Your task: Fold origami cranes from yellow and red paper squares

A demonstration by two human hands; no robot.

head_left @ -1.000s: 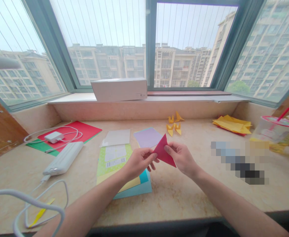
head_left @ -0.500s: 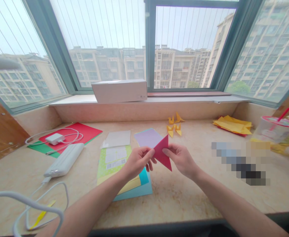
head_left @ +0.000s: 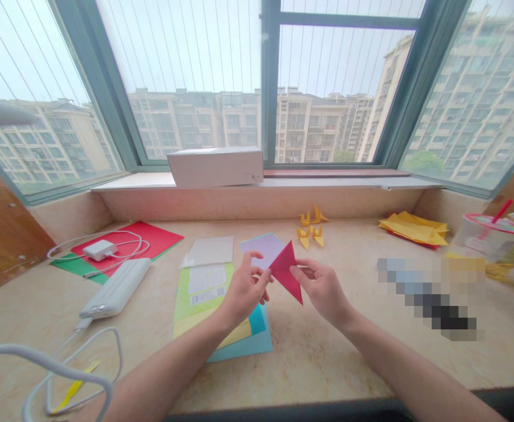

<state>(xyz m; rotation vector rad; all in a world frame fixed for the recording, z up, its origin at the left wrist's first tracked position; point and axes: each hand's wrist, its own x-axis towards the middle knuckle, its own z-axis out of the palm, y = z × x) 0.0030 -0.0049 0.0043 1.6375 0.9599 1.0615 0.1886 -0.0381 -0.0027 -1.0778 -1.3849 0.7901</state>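
Note:
A folded piece of dark red paper, pointed at top and bottom, is held up above the counter. My right hand pinches its right edge between thumb and fingers. At the paper's left corner is my left hand, its thumb tip against the paper and its index finger raised off it. The other left fingertips are partly hidden behind the thumb and paper. Beneath my left hand lie a light green printed packet and a blue sheet. Several small yellow folded paper birds stand behind the paper.
To the left are red sheets, a white charger, a power bank and cables. A yellow paper stack and a plastic cup with a straw stand right. A white box rests on the sill.
My left index finger has lifted away from the red paper, and the left fingers have spread. The paper has tilted slightly, showing a crease. My right hand keeps its pinch.

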